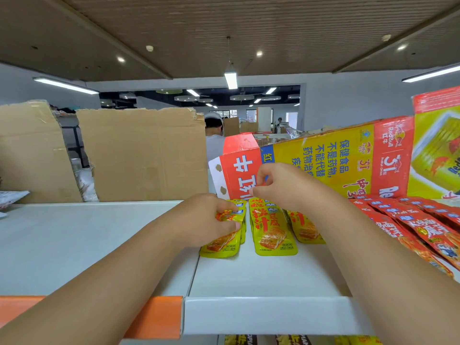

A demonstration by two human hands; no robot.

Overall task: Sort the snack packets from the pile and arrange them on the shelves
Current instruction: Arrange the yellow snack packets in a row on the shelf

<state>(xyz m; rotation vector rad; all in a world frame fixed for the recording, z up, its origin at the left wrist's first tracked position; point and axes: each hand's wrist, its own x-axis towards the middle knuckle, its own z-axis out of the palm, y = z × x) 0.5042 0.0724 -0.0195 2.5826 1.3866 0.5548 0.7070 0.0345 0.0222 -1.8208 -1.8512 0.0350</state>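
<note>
Three stacks of yellow snack packets lie on the white top shelf [249, 277]. My left hand [209, 217] grips the left yellow stack [221, 245] near its top, thumb on the front. My right hand [278, 185] pinches the top edge of the middle yellow stack [271, 232] with curled fingers. A third yellow stack [307, 230] shows under my right forearm. Rows of red snack packets [423, 227] lie overlapping at the right of the shelf.
A red and yellow Red Bull carton [348, 160] leans behind the packets. Torn brown cardboard [142, 153] stands at the back left. An orange price strip [159, 317] runs along the shelf front. More packets [293, 341] show on the shelf below. A person [214, 138] stands beyond.
</note>
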